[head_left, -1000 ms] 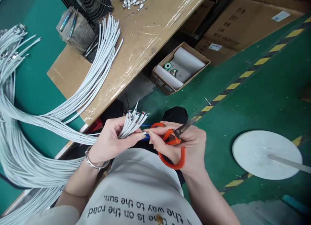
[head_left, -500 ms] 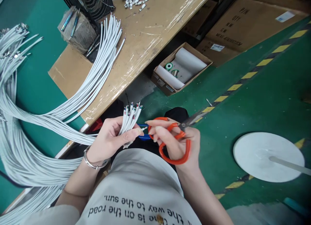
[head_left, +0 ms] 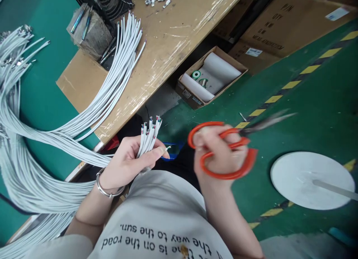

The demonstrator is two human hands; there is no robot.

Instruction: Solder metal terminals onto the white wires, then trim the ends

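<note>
My left hand [head_left: 127, 163] is closed round a bunch of white cables [head_left: 148, 136], held upright in front of my lap, their stripped ends showing small coloured wires. The cables trail left in a long loop over the green bench. My right hand [head_left: 220, 152] grips orange-handled scissors [head_left: 229, 154], fingers through the loops, blades pointing right over the green floor; hand and scissors are blurred by motion. About a hand's width separates the scissors from the cable ends.
A second bundle of white cables [head_left: 112, 84] lies across a brown board [head_left: 167, 39]. A wrapped block with tools [head_left: 91, 31] and a fan [head_left: 103, 0] stand behind it. An open carton [head_left: 211, 78] sits on the floor. A white disc [head_left: 310, 179] lies at right.
My right hand has pulled the scissors away from the cable ends, to the right and slightly up. My left hand has turned the cable bunch more upright.
</note>
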